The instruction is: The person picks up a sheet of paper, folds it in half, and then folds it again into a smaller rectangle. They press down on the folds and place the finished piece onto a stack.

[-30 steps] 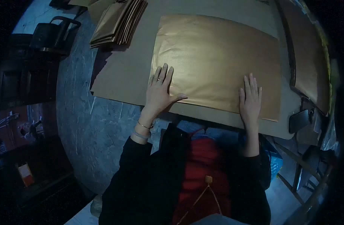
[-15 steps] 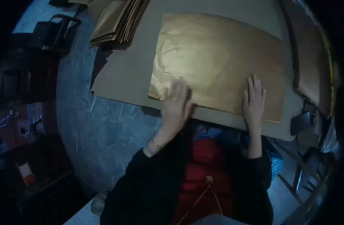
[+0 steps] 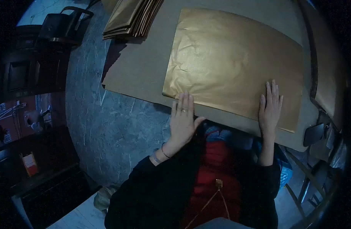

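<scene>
- The left hand [image 3: 182, 124] held nothing: its fingers were straight and close together, thumb spread wide, with the fingertips over the near edge of the brown paper sheet [image 3: 236, 57], close to its left corner.
- The right hand [image 3: 270, 112] was also open and empty, laid palm down over the near right part of the sheet, its fingers extended.
- Good handling here, as a judgement, called for light, even pressure from flat fingers, working outward from the smoother middle; a hard push at the creased left side could have deepened the wrinkles.
- Steady weight under the right palm would have kept the sheet from sliding or turning.
- Both forearms reached in from the near side, the left one slanting, the right one nearly straight.
- The sheet lay flat on the surface [image 3: 141, 68], right of a folded paper stack [image 3: 129, 19].
</scene>
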The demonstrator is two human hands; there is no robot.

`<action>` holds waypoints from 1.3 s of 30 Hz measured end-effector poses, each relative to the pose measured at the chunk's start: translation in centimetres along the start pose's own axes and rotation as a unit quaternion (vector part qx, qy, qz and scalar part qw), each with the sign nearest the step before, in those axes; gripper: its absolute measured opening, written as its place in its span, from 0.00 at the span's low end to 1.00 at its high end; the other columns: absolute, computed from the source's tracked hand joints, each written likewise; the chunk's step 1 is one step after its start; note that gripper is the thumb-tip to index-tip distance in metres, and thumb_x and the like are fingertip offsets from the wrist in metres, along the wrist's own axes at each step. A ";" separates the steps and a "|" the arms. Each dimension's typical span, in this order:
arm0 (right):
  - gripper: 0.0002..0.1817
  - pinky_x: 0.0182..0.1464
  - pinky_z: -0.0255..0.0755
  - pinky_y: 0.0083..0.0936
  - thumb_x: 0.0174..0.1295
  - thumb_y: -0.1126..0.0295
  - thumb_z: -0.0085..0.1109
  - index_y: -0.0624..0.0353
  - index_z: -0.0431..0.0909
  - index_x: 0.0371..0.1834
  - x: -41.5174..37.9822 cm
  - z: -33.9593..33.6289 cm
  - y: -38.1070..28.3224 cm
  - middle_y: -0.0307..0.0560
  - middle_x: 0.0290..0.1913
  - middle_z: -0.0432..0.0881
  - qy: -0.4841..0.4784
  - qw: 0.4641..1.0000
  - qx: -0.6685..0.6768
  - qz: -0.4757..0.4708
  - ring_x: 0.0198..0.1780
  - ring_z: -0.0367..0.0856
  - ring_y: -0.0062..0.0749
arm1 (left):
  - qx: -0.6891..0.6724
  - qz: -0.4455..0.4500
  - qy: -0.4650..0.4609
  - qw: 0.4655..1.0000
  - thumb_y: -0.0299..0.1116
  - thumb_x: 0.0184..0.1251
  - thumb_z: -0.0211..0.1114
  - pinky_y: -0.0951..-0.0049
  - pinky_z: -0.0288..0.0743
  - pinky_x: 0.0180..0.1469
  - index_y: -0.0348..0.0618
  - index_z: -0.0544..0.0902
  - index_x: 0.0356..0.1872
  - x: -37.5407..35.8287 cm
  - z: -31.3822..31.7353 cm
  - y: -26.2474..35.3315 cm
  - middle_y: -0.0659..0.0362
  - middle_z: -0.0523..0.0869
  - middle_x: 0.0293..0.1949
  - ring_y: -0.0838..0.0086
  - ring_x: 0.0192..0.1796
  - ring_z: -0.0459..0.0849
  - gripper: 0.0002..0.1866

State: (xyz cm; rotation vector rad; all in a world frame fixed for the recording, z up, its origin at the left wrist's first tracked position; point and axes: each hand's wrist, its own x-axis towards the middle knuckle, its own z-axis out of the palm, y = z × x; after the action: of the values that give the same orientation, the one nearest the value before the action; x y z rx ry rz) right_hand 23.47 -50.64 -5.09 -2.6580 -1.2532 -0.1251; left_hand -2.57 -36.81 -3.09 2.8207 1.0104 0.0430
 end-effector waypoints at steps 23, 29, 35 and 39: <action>0.29 0.67 0.52 0.50 0.61 0.61 0.59 0.58 0.65 0.65 -0.8 -2.0 2.1 0.54 0.68 0.62 0.178 0.965 0.166 0.100 0.67 0.61 0.51 | -0.130 0.201 0.104 0.965 0.29 0.64 0.63 0.60 0.71 0.61 0.32 0.77 0.52 3.2 0.8 5.2 0.46 0.77 0.58 0.52 0.62 0.74 0.17; 0.48 0.69 0.50 0.51 0.56 0.49 0.63 0.67 0.51 0.70 -4.2 -5.4 15.1 0.67 0.68 0.55 0.256 0.807 -0.023 0.532 0.67 0.55 0.61 | -0.099 0.212 0.112 0.966 0.30 0.66 0.62 0.62 0.73 0.58 0.33 0.79 0.52 3.6 0.4 5.2 0.47 0.79 0.56 0.55 0.60 0.76 0.16; 0.57 0.72 0.46 0.48 0.54 0.42 0.61 0.76 0.42 0.70 -3.8 -4.2 18.3 0.71 0.67 0.52 0.146 0.761 0.005 0.632 0.69 0.52 0.61 | -0.111 0.200 0.102 0.968 0.30 0.64 0.63 0.61 0.74 0.57 0.33 0.79 0.51 3.5 0.5 5.2 0.47 0.78 0.57 0.54 0.60 0.76 0.16; 0.58 0.73 0.44 0.46 0.54 0.41 0.62 0.77 0.42 0.70 -3.8 -2.4 20.1 0.70 0.67 0.52 0.172 0.742 -0.032 0.647 0.69 0.52 0.61 | -0.128 0.205 0.107 0.964 0.29 0.63 0.64 0.61 0.73 0.58 0.33 0.79 0.51 3.5 0.8 4.9 0.46 0.78 0.57 0.53 0.60 0.76 0.16</action>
State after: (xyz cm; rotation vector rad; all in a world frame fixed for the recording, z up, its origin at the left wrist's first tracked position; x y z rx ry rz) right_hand 36.57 -66.49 -6.24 -2.6997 0.8227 -0.3886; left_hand 3.28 -38.42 -3.25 2.7663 0.3951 0.4949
